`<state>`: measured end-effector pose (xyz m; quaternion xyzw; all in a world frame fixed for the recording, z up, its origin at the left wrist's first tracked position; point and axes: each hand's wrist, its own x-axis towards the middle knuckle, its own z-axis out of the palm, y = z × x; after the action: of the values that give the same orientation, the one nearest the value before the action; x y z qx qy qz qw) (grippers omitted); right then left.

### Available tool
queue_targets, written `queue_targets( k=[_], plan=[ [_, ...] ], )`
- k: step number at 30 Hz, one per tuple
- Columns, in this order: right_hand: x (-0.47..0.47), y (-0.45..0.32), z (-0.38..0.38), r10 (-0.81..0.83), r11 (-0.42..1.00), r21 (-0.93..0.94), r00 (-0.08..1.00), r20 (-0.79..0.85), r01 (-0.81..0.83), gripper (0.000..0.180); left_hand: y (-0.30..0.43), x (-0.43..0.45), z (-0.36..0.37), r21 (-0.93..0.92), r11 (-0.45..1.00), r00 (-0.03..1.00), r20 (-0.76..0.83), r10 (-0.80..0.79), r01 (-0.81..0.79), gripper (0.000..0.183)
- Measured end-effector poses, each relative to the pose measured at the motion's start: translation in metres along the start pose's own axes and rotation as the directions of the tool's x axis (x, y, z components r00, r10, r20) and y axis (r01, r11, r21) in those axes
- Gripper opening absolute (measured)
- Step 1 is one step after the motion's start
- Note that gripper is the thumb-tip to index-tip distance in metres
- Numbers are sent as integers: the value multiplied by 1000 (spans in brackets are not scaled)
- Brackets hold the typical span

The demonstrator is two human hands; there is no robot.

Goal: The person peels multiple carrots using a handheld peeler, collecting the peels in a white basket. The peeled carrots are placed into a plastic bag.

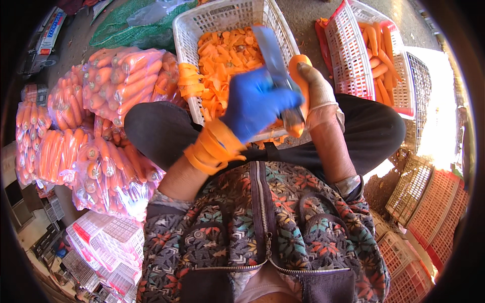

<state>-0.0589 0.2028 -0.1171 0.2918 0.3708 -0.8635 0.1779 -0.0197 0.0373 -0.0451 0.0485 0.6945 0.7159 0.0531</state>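
My left hand (257, 102), in a blue glove, grips a blurred metal peeling blade (271, 49), which lies against a large carrot (301, 81). In a pale, stained glove, my right hand (320, 85) holds that carrot upright from its right side. Orange peel strips (214, 147) are wrapped about my left wrist. Beneath both hands stands a white plastic crate (189, 38) between my knees, with a heap of carrot peelings (231, 57) inside. More peel (189, 79) hangs over its left rim. The fingers of my left hand partly hide the tool's handle.
Clear plastic bags of carrots (121, 79) are piled at my left. To the right, a white and red crate (348, 57) holds peeled carrots (382, 60). Green netting (132, 30) lies beyond. Stacked crates stand behind me at left (110, 242) and right (435, 212).
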Motion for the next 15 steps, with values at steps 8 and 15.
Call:
queue_targets(
  k=[8,15],
  plan=[
    [-38,-8,17,101,990,-83,979,-177,-117,55,21,21,-40,-94,992,962,-268,51,-79,8],
    [-43,-25,3,144,965,175,953,267,-194,58,17,-3,-33,-251,967,945,-307,-116,37,11]
  ],
)
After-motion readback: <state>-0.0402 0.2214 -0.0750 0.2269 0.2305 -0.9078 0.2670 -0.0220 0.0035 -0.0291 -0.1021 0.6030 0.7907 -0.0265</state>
